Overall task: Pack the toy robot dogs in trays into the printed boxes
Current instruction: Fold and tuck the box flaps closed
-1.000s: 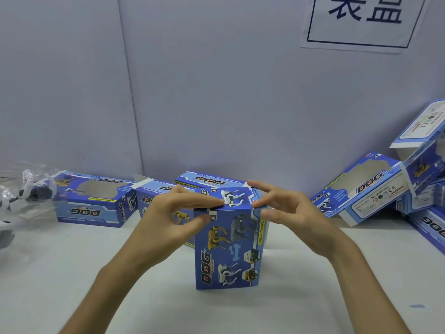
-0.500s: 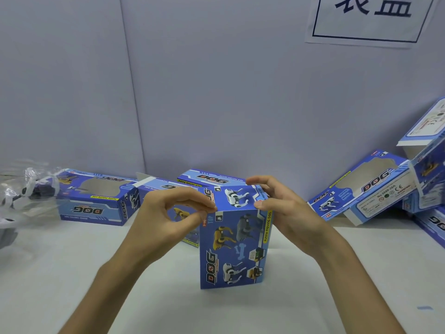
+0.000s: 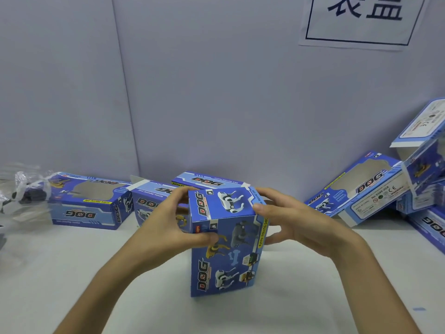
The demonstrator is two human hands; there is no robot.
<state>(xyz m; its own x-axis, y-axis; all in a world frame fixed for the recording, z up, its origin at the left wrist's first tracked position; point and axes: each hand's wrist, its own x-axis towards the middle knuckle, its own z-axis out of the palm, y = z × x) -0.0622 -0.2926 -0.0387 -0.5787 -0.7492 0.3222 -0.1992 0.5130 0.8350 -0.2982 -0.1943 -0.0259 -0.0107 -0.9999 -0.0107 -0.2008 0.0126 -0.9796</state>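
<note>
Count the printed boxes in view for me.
7: upright box between left hand and right hand; three boxes lying behind, at left; leaning box right; two boxes piled far right; others may be hidden.

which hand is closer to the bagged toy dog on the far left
Left. The left hand grips the upright box on the side facing the bagged toy dog; the right hand grips its opposite side, farther off.

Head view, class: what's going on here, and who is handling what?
A person holds one printed box upright on the white table, left hand and right hand gripping its upper end, whose flap looks folded shut. More boxes lie along the wall behind, others lean at the right. A toy robot dog in clear plastic sits far left.
</note>
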